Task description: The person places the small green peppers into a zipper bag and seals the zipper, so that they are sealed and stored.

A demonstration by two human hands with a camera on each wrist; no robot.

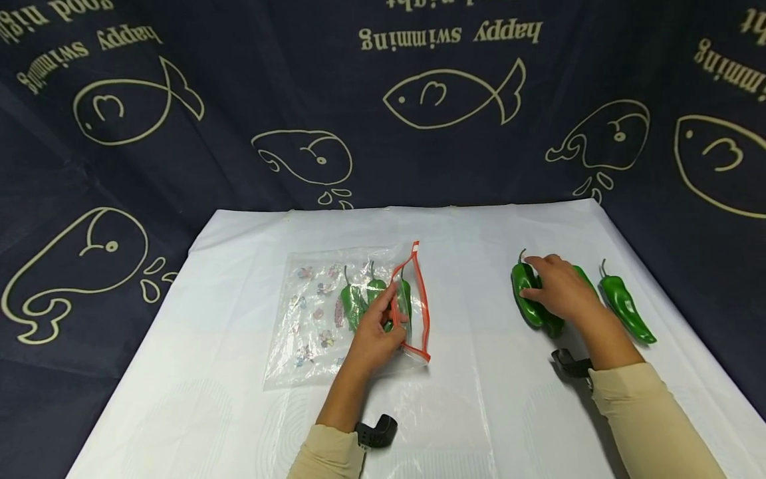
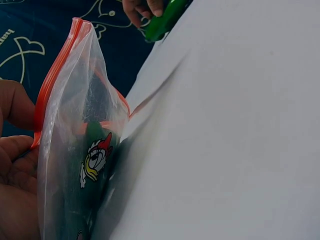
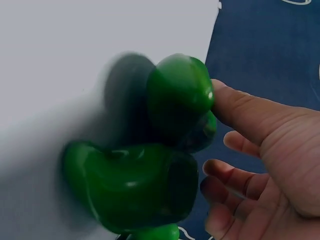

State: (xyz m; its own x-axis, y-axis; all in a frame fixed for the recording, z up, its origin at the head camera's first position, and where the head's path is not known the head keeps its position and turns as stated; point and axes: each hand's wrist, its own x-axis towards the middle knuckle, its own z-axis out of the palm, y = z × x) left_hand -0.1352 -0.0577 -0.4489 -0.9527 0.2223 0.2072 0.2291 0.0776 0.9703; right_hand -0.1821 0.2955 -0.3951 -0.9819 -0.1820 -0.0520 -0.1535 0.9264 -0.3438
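My left hand [image 1: 377,339] pinches the red zip edge [image 1: 425,306] of a clear plastic zip bag [image 1: 280,366] with printed cartoon figures. The bag lies flat at mid-table, its mouth parted toward the right. Several green peppers [image 1: 352,307] are inside, partly covered by the hand. Off to the right, my right hand [image 1: 561,287] grips a glossy green pepper [image 1: 522,298], thumb on its side and a finger near its stem. A second pepper [image 1: 553,324] lies close beside it, partly under the hand. In the right wrist view, the thumb [image 3: 240,107] touches the gripped pepper [image 3: 180,90].
Behind the right hand another pepper [image 1: 587,279] shows in part, and one more pepper [image 1: 627,311] lies farther right, near the table's right edge. A white cloth [image 1: 455,412] covers the table. Dark blue fabric [image 1: 335,80] with fish drawings hangs behind it.
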